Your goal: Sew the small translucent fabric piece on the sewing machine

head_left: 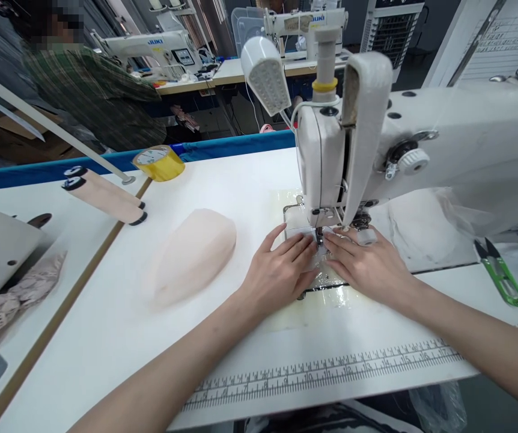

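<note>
A white sewing machine (326, 150) stands over the table, its presser foot (319, 234) down between my hands. My left hand (281, 261) lies flat just left of the foot, fingers stretched out on a small pale piece of fabric (303, 231). From the other side my right hand (367, 261) rests with fingers extended toward the needle area, partly behind the machine head's lower parts. Most of the fabric is hidden under my fingers. Left of my hands lies a pale pink cup-shaped piece (198, 255) on the white tabletop.
Two spools of beige thread (106, 195) and a yellow tape roll (158, 162) lie at the back left. Green thread snips (502, 273) rest at right, near white fabric (425, 222). A printed ruler (313, 373) runs along the front edge. Another person (92, 90) works beyond.
</note>
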